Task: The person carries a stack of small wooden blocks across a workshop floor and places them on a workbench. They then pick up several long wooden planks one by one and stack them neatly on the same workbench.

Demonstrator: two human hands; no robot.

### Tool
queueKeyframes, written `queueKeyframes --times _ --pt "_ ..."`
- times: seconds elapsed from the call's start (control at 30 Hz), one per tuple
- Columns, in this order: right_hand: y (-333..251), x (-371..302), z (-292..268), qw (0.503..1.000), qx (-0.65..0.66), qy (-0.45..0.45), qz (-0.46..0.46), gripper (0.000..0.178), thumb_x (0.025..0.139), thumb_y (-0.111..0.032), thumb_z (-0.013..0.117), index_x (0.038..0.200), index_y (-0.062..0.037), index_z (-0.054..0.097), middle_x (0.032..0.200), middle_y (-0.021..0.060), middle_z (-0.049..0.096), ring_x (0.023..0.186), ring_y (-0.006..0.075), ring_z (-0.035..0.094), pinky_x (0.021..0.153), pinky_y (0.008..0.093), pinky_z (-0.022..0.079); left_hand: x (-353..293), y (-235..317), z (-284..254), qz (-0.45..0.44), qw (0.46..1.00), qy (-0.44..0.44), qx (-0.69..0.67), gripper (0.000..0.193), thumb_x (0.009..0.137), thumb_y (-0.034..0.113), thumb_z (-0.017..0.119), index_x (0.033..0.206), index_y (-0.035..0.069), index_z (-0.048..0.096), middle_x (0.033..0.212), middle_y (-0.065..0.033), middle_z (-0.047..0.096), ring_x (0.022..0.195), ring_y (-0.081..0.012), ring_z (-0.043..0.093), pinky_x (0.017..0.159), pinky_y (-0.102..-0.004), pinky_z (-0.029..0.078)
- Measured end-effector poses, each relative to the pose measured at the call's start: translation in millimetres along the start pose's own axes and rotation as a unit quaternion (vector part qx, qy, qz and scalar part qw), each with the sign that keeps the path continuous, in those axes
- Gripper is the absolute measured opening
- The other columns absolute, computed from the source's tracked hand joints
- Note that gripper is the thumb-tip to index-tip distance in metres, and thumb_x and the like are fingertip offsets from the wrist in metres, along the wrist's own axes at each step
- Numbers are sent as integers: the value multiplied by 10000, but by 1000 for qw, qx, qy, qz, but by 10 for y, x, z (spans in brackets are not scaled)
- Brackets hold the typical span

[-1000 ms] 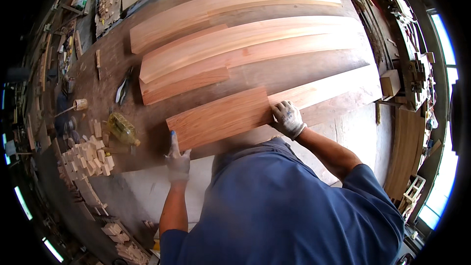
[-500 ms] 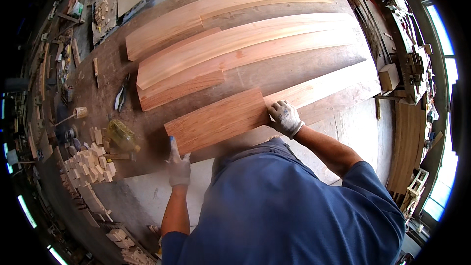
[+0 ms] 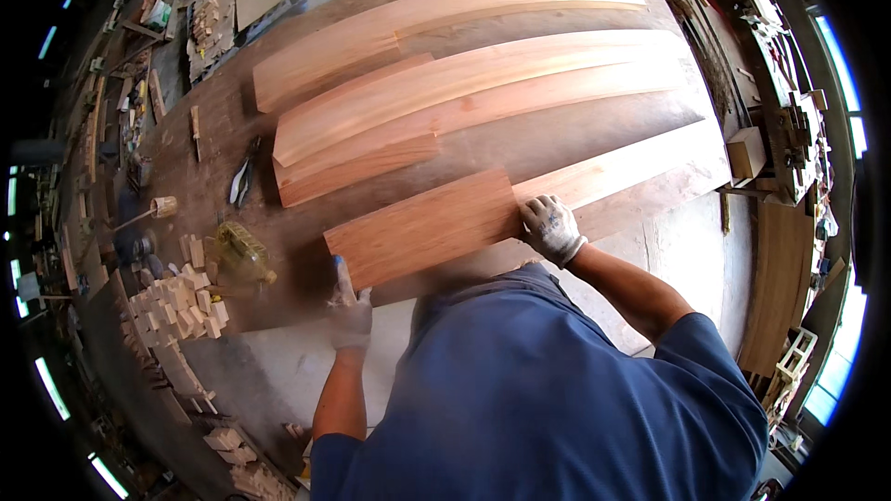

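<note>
A short, wide reddish-brown wooden board [image 3: 422, 227] lies along the near edge of the workbench. At its left end, my gloved left hand [image 3: 351, 314] grips the near corner, one blue-tipped finger along the end edge. My right hand [image 3: 553, 228], in a stained white glove, is closed over the other end, its fingers curled where the board meets a long pale plank [image 3: 613, 167]. The undersides of both grips are hidden. Beyond lie long pale planks [image 3: 483, 65] with shorter pieces along their edges, and another long plank [image 3: 445, 14] farther back.
On the bench's left are pliers [image 3: 242, 176], a chisel-like tool [image 3: 196, 134], a yellowish plastic bottle [image 3: 243, 253], a small cup with a stick [image 3: 163, 207] and a pile of small wood blocks [image 3: 181, 301]. A cluttered side bench [image 3: 770, 121] runs along the right.
The whole view has shifted slightly, so the bench and boards appear a little farther right. Both hands keep their places on the wooden board.
</note>
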State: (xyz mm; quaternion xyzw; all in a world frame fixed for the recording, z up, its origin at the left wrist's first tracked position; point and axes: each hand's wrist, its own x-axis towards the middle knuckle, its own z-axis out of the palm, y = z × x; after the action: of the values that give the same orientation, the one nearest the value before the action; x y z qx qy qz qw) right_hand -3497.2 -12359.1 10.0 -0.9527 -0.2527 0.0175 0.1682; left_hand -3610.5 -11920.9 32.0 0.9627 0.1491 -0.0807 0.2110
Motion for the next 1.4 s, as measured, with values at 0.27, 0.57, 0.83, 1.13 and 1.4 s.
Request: queueKeyframes --times 0.27,0.57,0.83,1.13,1.4 --pt "9 11 -13 1000 -1 13 -8 450 744 -297 850 1098 -77 679 987 108 662 968 333 635 843 479 525 10 36 18 48 998 38 26 992 829 164 886 1649 115 329 1379 -257 665 1189 -420 692 975 -463 579" --pt "25 11 -45 1000 13 0 -18 365 765 -261 825 1065 -90 707 1023 83 700 991 316 638 878 457 524 58 -19 46 27 1000 15 4 1044 791 183 915 1638 24 326 1543 -250 560 1339 -393 628 1083 -434 533" --pt "45 -28 24 999 6 18 -26 408 769 -299 818 1102 -96 700 980 51 685 973 287 639 855 446 520 73 -142 92 67 997 25 26 1024 804 155 900 1645 49 325 1584 -245 517 1322 -392 641 1069 -431 544" --pt "54 -45 53 999 -7 33 -33 372 788 -310 807 1077 -102 697 961 61 663 961 288 631 851 442 516 115 -223 -3 89 993 -6 83 1020 801 156 883 1648 46 325 1421 -254 644 1151 -400 719 963 -447 587" --pt "9 35 -69 1000 10 9 -25 395 729 -331 868 997 -103 690 985 78 662 964 303 628 850 456 516 135 -240 -40 116 989 5 95 1048 784 179 899 1645 25 321 1251 -246 730 1007 -402 757 879 -457 607"
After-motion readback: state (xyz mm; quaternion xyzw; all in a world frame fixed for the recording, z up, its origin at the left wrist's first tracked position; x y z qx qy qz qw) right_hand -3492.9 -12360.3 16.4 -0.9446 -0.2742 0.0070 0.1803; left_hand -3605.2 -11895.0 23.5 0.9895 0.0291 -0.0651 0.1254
